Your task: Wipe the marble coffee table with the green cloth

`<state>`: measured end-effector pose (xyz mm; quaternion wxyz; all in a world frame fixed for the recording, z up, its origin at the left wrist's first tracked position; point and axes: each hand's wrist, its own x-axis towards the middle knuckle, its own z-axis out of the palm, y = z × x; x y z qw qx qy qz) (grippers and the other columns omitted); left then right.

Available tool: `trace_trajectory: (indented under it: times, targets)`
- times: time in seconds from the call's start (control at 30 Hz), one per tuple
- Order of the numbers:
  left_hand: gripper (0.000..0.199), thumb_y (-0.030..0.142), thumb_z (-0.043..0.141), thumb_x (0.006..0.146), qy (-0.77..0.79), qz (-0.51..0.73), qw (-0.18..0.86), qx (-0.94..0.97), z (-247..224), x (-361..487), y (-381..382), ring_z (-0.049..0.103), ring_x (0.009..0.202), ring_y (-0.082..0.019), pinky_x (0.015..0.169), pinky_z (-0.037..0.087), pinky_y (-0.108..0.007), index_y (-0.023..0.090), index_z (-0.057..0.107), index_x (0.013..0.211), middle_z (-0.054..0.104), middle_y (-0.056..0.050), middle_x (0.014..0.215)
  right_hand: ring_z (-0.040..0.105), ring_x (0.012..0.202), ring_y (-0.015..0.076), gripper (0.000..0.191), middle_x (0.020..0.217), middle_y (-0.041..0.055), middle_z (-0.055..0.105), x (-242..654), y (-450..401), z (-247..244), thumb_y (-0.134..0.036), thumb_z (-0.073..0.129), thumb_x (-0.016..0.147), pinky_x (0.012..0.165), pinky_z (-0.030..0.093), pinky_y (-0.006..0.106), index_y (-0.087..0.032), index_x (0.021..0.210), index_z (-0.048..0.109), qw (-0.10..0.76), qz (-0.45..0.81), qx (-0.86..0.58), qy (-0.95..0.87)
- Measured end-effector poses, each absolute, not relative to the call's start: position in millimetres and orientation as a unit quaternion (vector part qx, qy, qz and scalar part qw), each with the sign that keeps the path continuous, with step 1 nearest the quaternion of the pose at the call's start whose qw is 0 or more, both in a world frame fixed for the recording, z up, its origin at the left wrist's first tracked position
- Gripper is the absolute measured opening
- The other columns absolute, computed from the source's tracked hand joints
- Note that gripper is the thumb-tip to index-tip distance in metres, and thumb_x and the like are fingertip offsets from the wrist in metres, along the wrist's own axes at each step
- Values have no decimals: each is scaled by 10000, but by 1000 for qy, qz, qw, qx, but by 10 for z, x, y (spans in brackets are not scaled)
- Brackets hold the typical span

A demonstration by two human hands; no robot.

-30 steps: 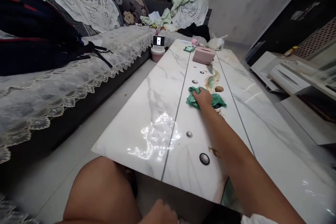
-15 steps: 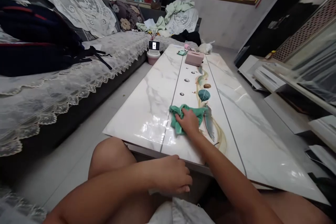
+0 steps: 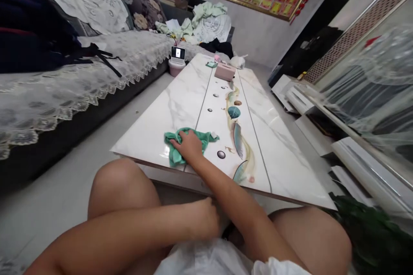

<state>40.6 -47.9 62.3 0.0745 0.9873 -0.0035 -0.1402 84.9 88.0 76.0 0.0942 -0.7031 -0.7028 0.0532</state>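
A crumpled green cloth [image 3: 176,154] lies on the near left part of the glossy white marble-patterned table [image 3: 155,124]. On top of it is my right hand [image 3: 191,146], pressing it to the tabletop with bent fingers gripping its folds. The cloth's right end sticks out beyond my wrist. My left hand [image 3: 204,219] rests over my lap, below the table's front edge and beside my right forearm. Its fingers are curled in and mostly out of sight; nothing shows in it.
Farther down the table stand a pink box [image 3: 225,71] and a white plastic bag [image 3: 238,61]. A small laptop [image 3: 177,54] sits on a pink stool. The lace-covered sofa [image 3: 138,51] runs along the left, with a dark backpack [image 3: 32,25]. A low cabinet [image 3: 371,176] lines the right.
My right hand has slid the green cloth leftward across the table, off the printed leaf design. The view has turned to the right. My left hand stays low, its fingers now curled further under.
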Motion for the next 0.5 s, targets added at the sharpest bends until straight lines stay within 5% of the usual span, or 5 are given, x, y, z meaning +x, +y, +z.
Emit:
trace_trajectory:
  times: [0.1,0.23,0.37,0.5]
  targets:
    - [276,312,782,1028,60,-228,110,966,865,327,-531,781,1070,-330,994,557,-466,131,857,1222,831,-171,1158,691,1063,213,431,1316,110,711,861,1277,788,-569,615,1128,803,489,261,-239,1341,793,101,41,-711,-695]
    - [584,438,685,1105,205,-315,187,908,1226,195,-400,683,1396,-391,1209,501,-582,106,641,1584,718,-263,1432,683,1092,215,449,1336,150,704,1137,1892,824,-501,552,1167,844,477,265,-181,1398,766,116,23,-744,-658]
    - [584,469,601,1146,170,-226,130,950,1005,-134,-309,688,1390,-424,1130,566,-626,144,603,1631,708,-261,1451,711,1088,251,470,1335,177,701,1497,2503,816,-500,547,1157,846,507,291,-184,1439,753,116,13,-786,-607]
    - [414,150,626,1105,122,-13,72,990,425,-551,-554,775,1177,-262,1032,620,-448,278,743,1481,824,-75,1265,705,1183,290,505,1394,183,668,1676,3002,773,-530,529,1151,913,533,323,-215,1491,731,114,10,-799,-590]
